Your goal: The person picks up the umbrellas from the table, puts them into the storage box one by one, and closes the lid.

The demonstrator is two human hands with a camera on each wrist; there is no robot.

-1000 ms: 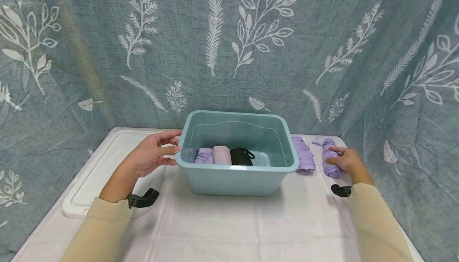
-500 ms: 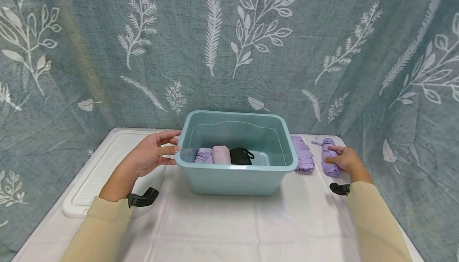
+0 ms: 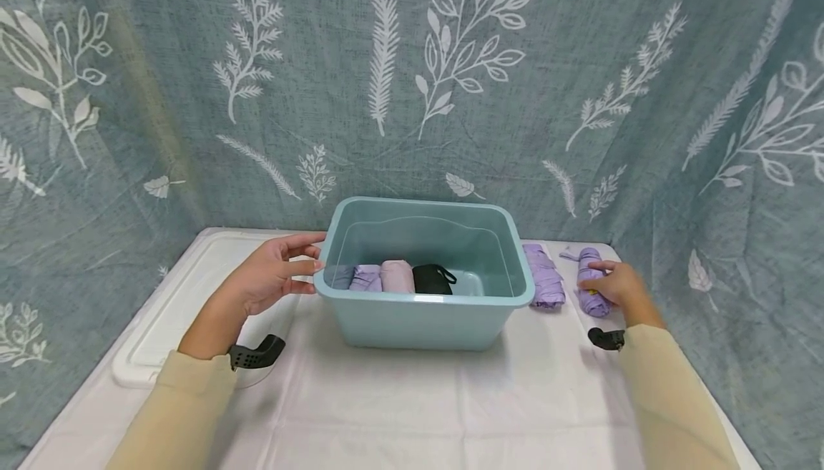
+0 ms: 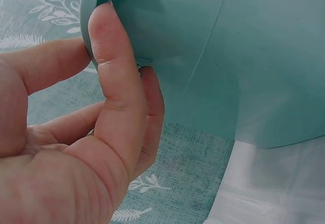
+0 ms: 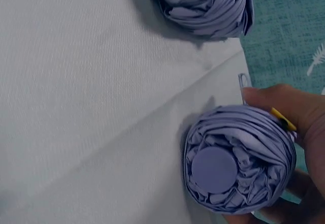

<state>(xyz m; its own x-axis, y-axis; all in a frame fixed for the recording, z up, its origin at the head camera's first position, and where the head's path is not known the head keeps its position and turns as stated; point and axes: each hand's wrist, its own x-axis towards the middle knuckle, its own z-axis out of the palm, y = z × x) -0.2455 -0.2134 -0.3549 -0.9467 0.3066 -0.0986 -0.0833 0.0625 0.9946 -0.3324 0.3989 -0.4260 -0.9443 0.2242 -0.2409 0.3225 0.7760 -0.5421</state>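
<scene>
A pale teal plastic bin (image 3: 418,328) stands mid-table. My left hand (image 3: 273,273) touches its left rim from outside; in the left wrist view the thumb (image 4: 109,36) reaches under the lip and another finger lies along the rim's edge. At the far right my right hand (image 3: 621,285) grips a rolled purple folding umbrella (image 5: 213,169) lying on the table, its round end facing the wrist camera. The thumb and fingers lie on opposite sides of it, beside a small yellow piece (image 5: 282,118). A second rolled purple umbrella (image 3: 546,278) lies between the bin and my right hand.
Inside the bin stand several rolled bundles in a row: grey-blue, purple (image 3: 366,278), pale pink (image 3: 397,277) and black with a loop (image 3: 433,280). A white lid (image 3: 193,298) lies flat at the left, partly beneath my left arm. Patterned curtain (image 3: 412,84) hangs behind the table.
My right hand has shifted slightly to the left over the umbrella. The left hand stays at the bin's rim, and the bin has not visibly moved.
</scene>
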